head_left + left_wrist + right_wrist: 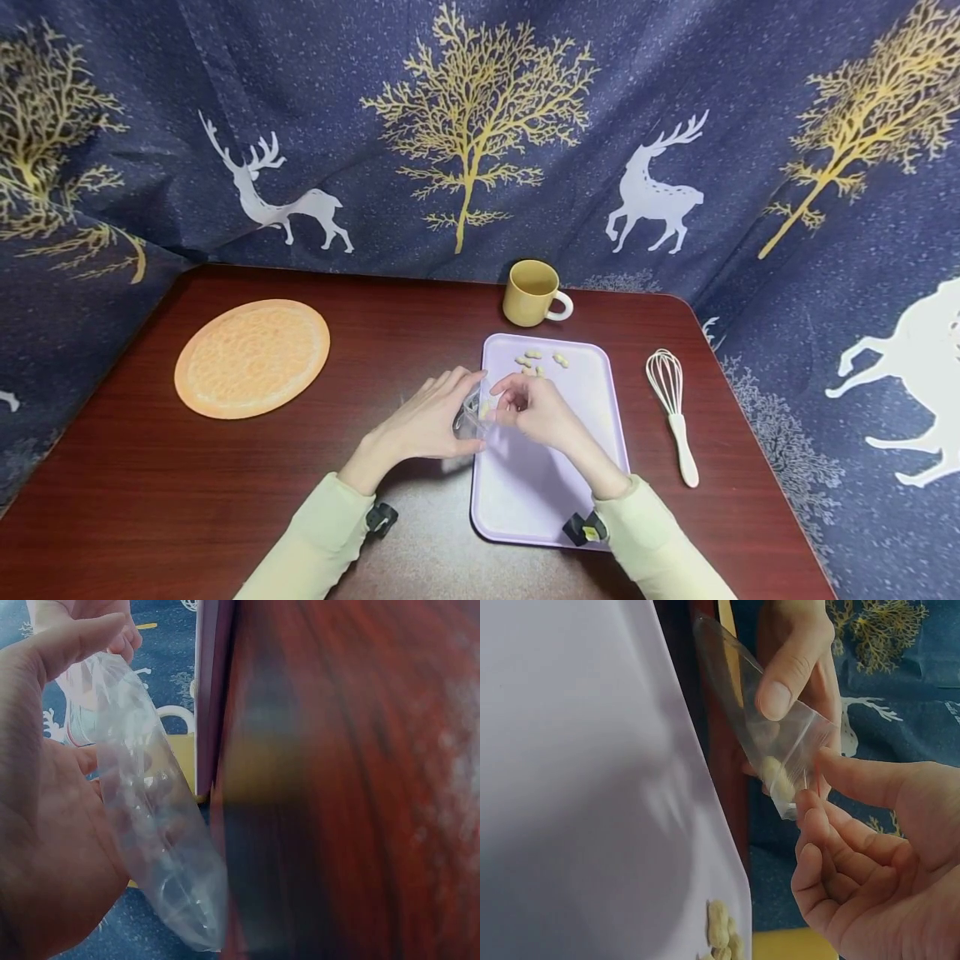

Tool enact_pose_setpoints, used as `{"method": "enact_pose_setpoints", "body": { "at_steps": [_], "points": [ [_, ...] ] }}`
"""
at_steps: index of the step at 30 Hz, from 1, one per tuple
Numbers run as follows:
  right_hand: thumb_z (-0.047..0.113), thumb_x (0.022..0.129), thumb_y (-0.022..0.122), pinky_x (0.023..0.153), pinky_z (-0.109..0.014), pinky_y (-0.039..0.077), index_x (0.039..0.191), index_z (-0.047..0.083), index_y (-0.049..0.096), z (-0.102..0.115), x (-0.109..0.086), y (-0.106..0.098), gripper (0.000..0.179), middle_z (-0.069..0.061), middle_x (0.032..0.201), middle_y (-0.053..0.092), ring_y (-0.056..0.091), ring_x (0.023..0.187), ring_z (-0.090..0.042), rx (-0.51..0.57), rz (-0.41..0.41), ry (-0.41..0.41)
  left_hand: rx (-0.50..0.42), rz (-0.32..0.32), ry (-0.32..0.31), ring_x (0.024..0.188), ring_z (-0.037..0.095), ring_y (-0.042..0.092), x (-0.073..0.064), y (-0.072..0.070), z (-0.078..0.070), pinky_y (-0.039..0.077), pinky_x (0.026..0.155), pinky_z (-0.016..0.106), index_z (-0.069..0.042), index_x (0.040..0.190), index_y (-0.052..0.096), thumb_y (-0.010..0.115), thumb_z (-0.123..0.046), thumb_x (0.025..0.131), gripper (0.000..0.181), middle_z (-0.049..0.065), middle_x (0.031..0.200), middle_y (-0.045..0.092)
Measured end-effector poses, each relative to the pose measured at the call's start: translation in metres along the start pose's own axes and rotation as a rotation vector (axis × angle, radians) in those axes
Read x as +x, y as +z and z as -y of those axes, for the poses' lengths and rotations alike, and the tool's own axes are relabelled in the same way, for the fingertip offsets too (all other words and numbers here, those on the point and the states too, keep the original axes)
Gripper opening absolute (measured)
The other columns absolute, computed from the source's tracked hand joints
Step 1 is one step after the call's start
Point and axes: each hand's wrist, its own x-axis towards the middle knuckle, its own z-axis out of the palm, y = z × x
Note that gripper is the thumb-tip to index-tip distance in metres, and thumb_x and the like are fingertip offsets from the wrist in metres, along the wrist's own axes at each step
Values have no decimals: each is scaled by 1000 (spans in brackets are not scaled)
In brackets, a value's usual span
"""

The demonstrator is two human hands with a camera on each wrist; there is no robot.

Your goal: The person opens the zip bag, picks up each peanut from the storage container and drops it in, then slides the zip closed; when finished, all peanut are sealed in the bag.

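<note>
My left hand [431, 425] holds a clear plastic bag [169, 847] over the left edge of the lilac tray [517, 500], thumb on one side and fingers on the other. One peanut [778, 778] shows through the plastic close to the bag's mouth. At that mouth is my right hand [536, 408], its thumb and fingertips touching or nearly touching the rim with a gap between them. Its fingers are loosely bent, and nothing shows between thumb and index. Several peanuts [532, 355] lie on the tray's far part.
Behind the tray stands a yellow mug [531, 293] with a white handle. A white whisk [677, 425] lies right of the tray. On the left side of the dark red table [360, 325] is an orange round mat [251, 358]. A patterned blue cloth [465, 108] hangs behind.
</note>
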Motion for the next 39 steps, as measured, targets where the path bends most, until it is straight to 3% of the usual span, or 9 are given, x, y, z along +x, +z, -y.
{"method": "enact_pose_setpoints", "body": {
  "at_steps": [10,16,22,25,31,34,39],
  "points": [
    [2,82,76,60,-24,44,99,-7,68,-2,-1,1,21,1,74,60,53,64,-10,-1,5,-12,-6,1,1,113,23,51,0,1,2,44,91,48,-7,149,40,79,-49,75,94,6,125,49],
    [-5,81,70,64,-25,46,99,-5,69,-11,1,-2,19,-1,75,61,54,67,-11,-33,-1,-19,-6,12,-11,116,24,50,0,1,2,42,93,49,-8,150,39,79,-50,75,95,6,127,49],
    [-9,80,69,64,-26,46,101,-7,68,-30,8,-25,21,-3,75,62,56,68,-13,-71,-71,-43,2,16,-11,116,23,51,0,0,4,42,92,47,-8,150,38,80,-49,73,97,6,128,50],
    [-7,80,71,63,-27,47,99,-6,68,-44,14,-44,20,-4,74,64,58,66,-15,-148,-122,-47,3,22,-12,117,24,51,0,0,4,41,93,47,-9,151,38,81,-48,73,97,6,129,50],
    [2,82,74,70,-38,49,99,-2,69,-71,22,-77,18,-9,81,68,63,72,-23,-345,-194,91,0,29,-22,119,23,50,0,0,5,41,95,46,-8,151,37,81,-49,73,98,7,129,50],
    [7,84,74,72,-41,49,100,0,69,-83,25,-84,18,-10,84,68,64,76,-24,-397,-177,159,0,30,-26,118,23,50,0,0,5,41,95,46,-6,151,37,81,-49,73,99,7,129,50],
    [10,84,73,75,-44,49,99,0,68,-95,30,-88,18,-11,86,69,65,81,-27,-412,-142,197,-5,29,-30,118,23,49,0,0,5,41,95,46,-4,151,37,80,-50,73,99,8,129,50]
  ]
}}
